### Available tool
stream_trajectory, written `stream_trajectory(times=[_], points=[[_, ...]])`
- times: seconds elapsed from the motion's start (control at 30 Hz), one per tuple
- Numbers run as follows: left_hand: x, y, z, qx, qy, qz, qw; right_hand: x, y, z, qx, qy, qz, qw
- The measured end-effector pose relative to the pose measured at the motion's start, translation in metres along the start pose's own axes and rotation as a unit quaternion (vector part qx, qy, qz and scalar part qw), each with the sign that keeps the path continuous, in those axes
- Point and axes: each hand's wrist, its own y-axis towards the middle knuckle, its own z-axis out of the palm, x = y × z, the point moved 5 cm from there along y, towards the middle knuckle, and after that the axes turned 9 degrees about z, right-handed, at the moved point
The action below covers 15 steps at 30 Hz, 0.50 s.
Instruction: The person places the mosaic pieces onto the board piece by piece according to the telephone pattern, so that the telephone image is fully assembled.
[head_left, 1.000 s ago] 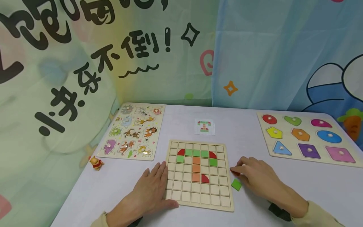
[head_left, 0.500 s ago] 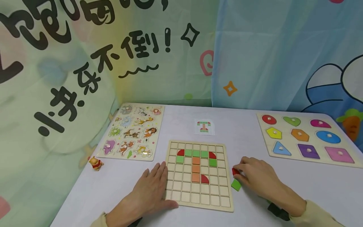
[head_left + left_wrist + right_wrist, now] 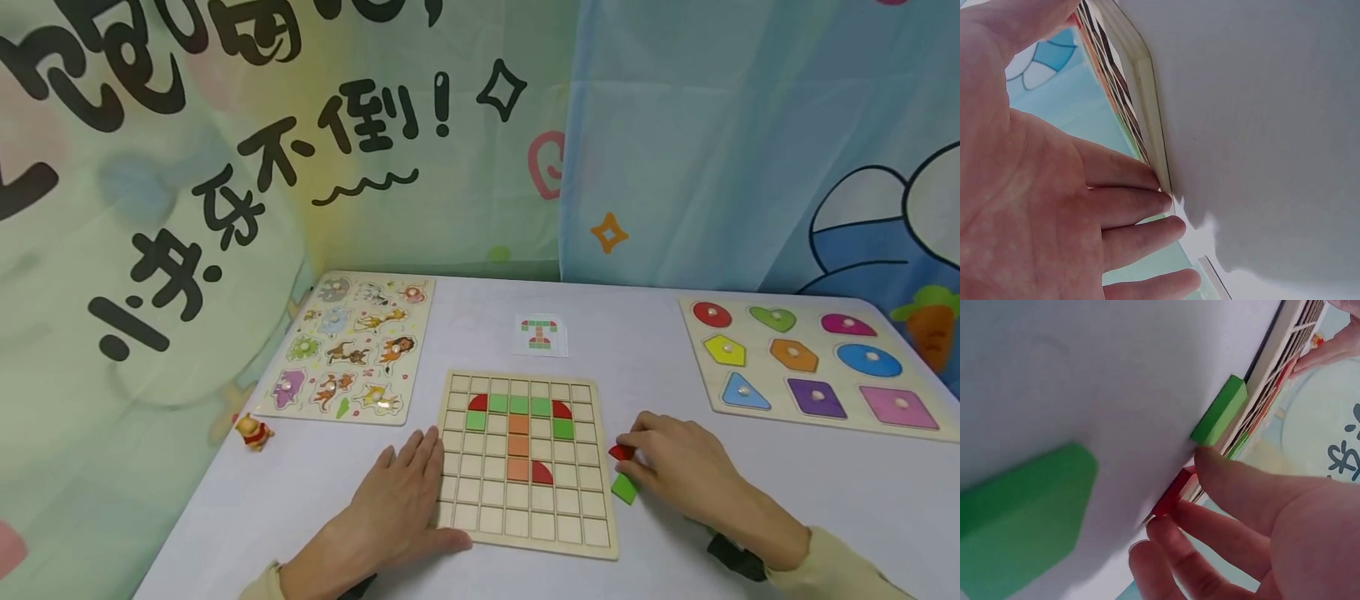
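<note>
A square wooden grid board (image 3: 495,521) lies on the table, with green, orange and red tiles in some of its cells. My left hand (image 3: 397,500) rests flat at the board's left edge, thumb near its lower left corner; in the left wrist view its straight fingers (image 3: 1129,209) reach the board's side. Just off the board's right edge, my right hand (image 3: 678,462) pinches a red tile (image 3: 621,452) between thumb and fingers. Close below that lies a green square tile (image 3: 624,488). The right wrist view shows the red tile (image 3: 1175,490) between thumb and fingertips.
A small pattern card (image 3: 540,335) lies behind the board. An animal puzzle (image 3: 420,367) stands back left, with a small bear figure (image 3: 253,432) near it. A shape puzzle (image 3: 757,367) lies at right. Another green piece (image 3: 1029,519) lies nearer the right wrist.
The right hand has shifted slightly right, and the red tile has turned between its fingers and shows more clearly. The left hand and the board have stayed in place.
</note>
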Motion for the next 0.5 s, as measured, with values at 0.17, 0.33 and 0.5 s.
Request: stream_trajectory(times=[0.17, 0.33, 0.5], points=[[-0.001, -0.001, -0.001, 0.000, -0.003, 0.000, 1.0000, 0.002, 0.001, 0.000, -0.016, 0.004, -0.008, 0.9998], [-0.001, -0.001, 0.000, -0.003, 0.001, -0.001, 1.0000, 0.004, 0.000, -0.004, -0.028, -0.010, -0.014, 0.9995], [-0.001, -0.002, 0.000, -0.006, 0.001, -0.001, 1.0000, 0.021, 0.003, -0.014, -0.048, -0.022, -0.036, 0.9980]])
